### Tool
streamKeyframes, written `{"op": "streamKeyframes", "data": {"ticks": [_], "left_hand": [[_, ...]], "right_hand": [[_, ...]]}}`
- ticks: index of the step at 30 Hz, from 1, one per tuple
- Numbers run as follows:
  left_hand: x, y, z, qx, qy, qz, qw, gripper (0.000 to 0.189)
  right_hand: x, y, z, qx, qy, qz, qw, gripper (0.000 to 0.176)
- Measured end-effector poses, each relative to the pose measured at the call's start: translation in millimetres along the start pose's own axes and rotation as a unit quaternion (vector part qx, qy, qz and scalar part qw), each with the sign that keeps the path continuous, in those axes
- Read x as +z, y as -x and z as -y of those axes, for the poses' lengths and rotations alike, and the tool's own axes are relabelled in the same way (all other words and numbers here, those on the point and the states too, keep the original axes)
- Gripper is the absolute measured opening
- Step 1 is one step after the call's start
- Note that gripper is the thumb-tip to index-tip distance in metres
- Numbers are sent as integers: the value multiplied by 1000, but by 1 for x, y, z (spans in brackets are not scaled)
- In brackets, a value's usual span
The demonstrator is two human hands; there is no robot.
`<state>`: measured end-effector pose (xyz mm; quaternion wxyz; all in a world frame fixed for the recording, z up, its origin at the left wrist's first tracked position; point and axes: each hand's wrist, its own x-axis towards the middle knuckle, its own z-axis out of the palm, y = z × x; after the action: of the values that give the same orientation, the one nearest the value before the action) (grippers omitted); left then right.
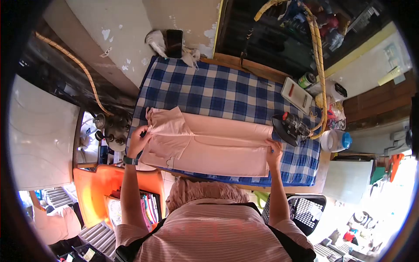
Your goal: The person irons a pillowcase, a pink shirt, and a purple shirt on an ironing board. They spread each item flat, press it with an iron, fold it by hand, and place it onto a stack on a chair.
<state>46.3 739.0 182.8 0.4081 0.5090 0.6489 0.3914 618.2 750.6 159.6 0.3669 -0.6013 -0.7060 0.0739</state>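
Light pink trousers lie lengthwise on a blue and white checked cloth, with the legs pointing right. At the left end, the fingers of my left hand are closed on the trousers' edge. My right hand pinches the hem at the right end. Just beyond my right hand, a dark iron rests on the checked cloth, apart from my fingers. A folded pink part overlaps the trousers at the left.
A white tray sits at the back right, near a blue-lidded container. Yellow tubing hangs down to the iron. An orange chair stands at the lower left, and a black basket at the lower right.
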Motion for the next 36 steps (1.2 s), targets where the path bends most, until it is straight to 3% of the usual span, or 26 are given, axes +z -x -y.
{"op": "streamKeyframes", "data": {"ticks": [4,6,7,8,10,12,14,15,16,17,18,19,20,21,22,23,24,25,26,28,29,31,32,34,35,36], "left_hand": [[-5,13,-12,75,-83,37,993,16],[3,10,18,-36,-29,28,999,30],[10,7,21,-100,-80,-5,992,42],[21,6,9,-98,-80,-4,992,42],[38,3,-9,-79,-191,-106,973,39],[48,-9,9,-64,-243,-133,959,34],[51,-21,25,201,-283,-186,919,31],[52,-21,16,193,-289,-199,916,31],[57,-19,0,249,-285,-244,893,30],[56,-17,-10,304,-281,-287,864,29],[49,-13,12,297,-290,-300,859,29],[43,-8,49,189,-51,-218,956,29],[33,-2,71,73,196,-119,971,29],[25,4,60,75,190,-137,969,29],[23,11,38,-6,172,-148,974,33],[24,15,14,-88,156,-155,972,36],[25,14,6,-169,141,-157,963,39],[32,4,18,-97,27,-201,974,40],[36,-6,23,-97,28,-201,974,40],[49,-33,26,71,-253,-283,922,35],[56,-44,26,67,-243,-289,924,35],[64,-61,28,45,-407,-312,858,26],[66,-68,29,42,-402,-310,861,26],[69,-81,30,-56,-228,-323,917,20],[68,-82,26,-59,-221,-322,919,20],[66,-80,18,9,-247,-342,907,18]], "right_hand": [[-6,9,1,-5,-6,4,1000,26],[-11,18,1,-24,119,93,988,22],[-12,14,-3,-49,178,100,978,18],[-18,2,-4,-71,177,56,980,21],[-45,-44,15,-104,212,-20,972,34],[-77,-91,27,-65,313,-43,947,40],[-98,-120,2,-69,362,-39,929,41],[-110,-136,-27,-21,272,117,955,47],[-111,-152,-46,24,175,273,946,55],[-114,-163,-46,-9,185,303,935,55],[-119,-171,-44,-44,197,330,922,54],[-115,-172,-48,-61,198,319,925,51],[-112,-170,-54,-77,198,307,928,49],[-106,-167,-70,-13,144,321,936,47],[-98,-168,-84,52,89,334,937,45],[-93,-173,-84,40,82,336,937,45],[-93,-177,-82,153,-17,365,918,43],[-93,-178,-80,267,-113,386,876,42],[-89,-176,-65,267,-113,386,876,42],[-76,-174,-19,276,-13,241,930,42],[-71,-179,-3,268,-4,243,932,42],[-60,-179,24,236,-22,301,924,42],[-52,-176,40,222,-33,328,918,42],[-29,-172,79,169,-16,398,902,45],[-10,-162,99,74,3,395,916,47],[14,-152,116,-25,22,393,919,49]]}}
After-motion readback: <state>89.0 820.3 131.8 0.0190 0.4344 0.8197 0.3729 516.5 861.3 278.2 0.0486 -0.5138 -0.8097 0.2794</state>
